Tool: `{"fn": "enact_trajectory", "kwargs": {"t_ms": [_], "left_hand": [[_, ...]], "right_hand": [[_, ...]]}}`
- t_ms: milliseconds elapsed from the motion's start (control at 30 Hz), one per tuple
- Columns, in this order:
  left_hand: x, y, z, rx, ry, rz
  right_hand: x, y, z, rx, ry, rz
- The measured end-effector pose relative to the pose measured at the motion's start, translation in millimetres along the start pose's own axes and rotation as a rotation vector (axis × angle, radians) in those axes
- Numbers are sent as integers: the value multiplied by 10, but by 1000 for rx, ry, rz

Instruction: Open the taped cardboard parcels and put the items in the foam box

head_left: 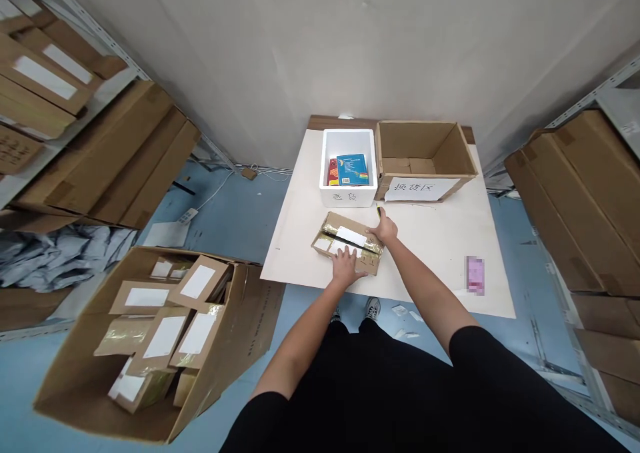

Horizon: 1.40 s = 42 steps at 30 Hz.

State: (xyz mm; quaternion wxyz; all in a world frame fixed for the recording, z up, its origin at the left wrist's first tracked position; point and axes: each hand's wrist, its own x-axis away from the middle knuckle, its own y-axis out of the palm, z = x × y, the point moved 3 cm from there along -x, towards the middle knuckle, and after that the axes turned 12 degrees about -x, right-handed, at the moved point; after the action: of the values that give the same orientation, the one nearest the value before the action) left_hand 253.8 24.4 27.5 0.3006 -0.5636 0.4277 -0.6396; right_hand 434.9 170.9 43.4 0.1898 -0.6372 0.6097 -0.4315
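Note:
A flat cardboard parcel (345,241) with a white label and shiny tape lies on the white table (440,253). My left hand (345,268) lies flat on its near edge, fingers spread. My right hand (384,228) is closed at the parcel's far right corner, and a small dark tool tip with a yellow-green end (379,210) sticks out of the fist. A dark slit runs across the parcel's top.
A white foam box (349,193) holding books and an empty brown carton (425,153) with a paper sign stand at the table's back. A big open carton (150,346) of several labelled parcels sits on the floor at left. Shelves with cartons line both sides.

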Motion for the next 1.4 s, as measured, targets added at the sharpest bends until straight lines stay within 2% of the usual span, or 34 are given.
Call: {"fn": "enact_trajectory", "kwargs": {"t_ms": [100, 167, 233, 300, 400, 467, 600, 800, 967, 1167, 1400], "left_hand": [[-63, -30, 89, 20, -40, 62], [-182, -110, 55, 2, 68, 113], [-323, -190, -21, -16, 223, 128], [-457, -235, -105, -11, 328, 90], [-591, -219, -171, 33, 340, 7], [-623, -173, -163, 63, 309, -10], [-616, -85, -120, 88, 269, 5], [-614, -51, -130, 52, 248, 4], [-616, -77, -122, 36, 244, -7], [-634, -107, -102, 35, 244, -18], [-620, -138, -118, 10, 228, -24]], "right_hand": [[-136, 7, -142, -34, -59, -46], [-92, -18, -93, -169, -95, -26], [54, -74, 92, -364, -97, 39], [279, -123, 381, -568, -42, 74], [663, -121, 837, -808, 90, -5], [876, -88, 1051, -877, 136, -64], [1078, 18, 1200, -885, 161, -137], [1045, 100, 1166, -907, 152, -165], [1035, 79, 1158, -912, 147, -205], [1150, 42, 1173, -894, 146, -297], [1298, -121, 1301, -764, 160, -390]]}}
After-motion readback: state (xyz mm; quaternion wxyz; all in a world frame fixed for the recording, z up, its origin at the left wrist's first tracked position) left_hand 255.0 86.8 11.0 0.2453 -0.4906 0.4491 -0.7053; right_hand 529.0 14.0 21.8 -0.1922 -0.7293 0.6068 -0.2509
